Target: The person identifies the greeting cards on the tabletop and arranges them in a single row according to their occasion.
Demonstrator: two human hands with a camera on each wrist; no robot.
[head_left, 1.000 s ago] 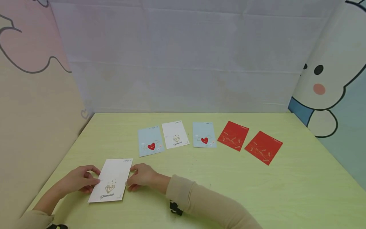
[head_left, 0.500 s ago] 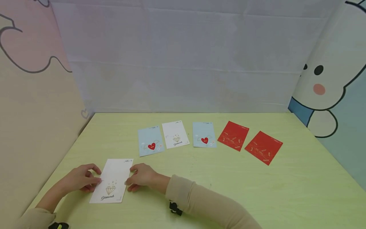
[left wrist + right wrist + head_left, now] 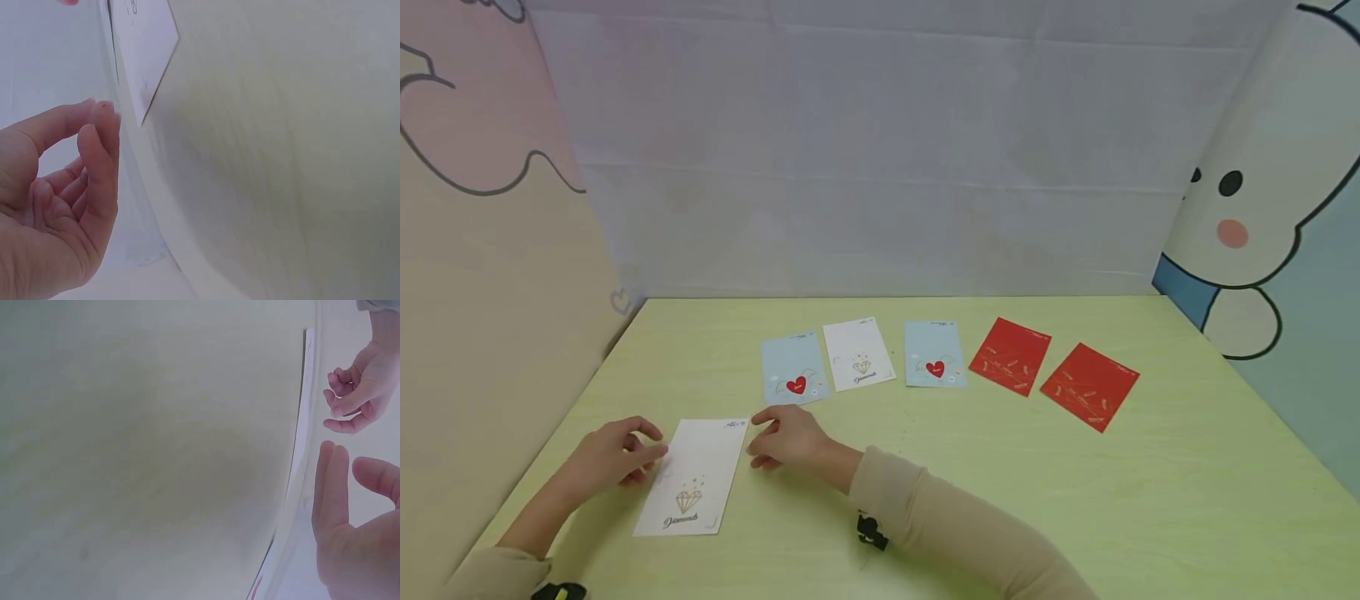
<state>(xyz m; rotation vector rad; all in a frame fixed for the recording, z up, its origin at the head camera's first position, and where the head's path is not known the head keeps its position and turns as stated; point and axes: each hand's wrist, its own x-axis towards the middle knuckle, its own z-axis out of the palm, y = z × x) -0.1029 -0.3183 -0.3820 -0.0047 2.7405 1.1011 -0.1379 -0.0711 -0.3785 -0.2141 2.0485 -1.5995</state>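
Note:
A white card (image 3: 692, 475) with a gold diamond drawing and the word "Diamonds" lies flat near the table's front left. My left hand (image 3: 613, 454) hovers at its left edge, fingers loosely bent. The left wrist view shows that hand (image 3: 69, 187) apart from the card (image 3: 150, 50), with nothing in it. By the card's upper right corner is my right hand (image 3: 790, 437), which appears just off it. Seen from the right wrist, the right hand (image 3: 353, 531) has its thumb and fingers parted and holds nothing.
Behind the hands, a row of cards lies on the table (image 3: 1000, 483): a blue heart card (image 3: 793, 367), a smaller white diamond card (image 3: 857, 354), another blue heart card (image 3: 935, 354) and two red cards (image 3: 1010, 357). A white cloth (image 3: 880, 150) hangs at the back.
Both hands have let go of the large white card's sides and lifted slightly; the right one has moved a little up and to the right. The card now lies on the table.

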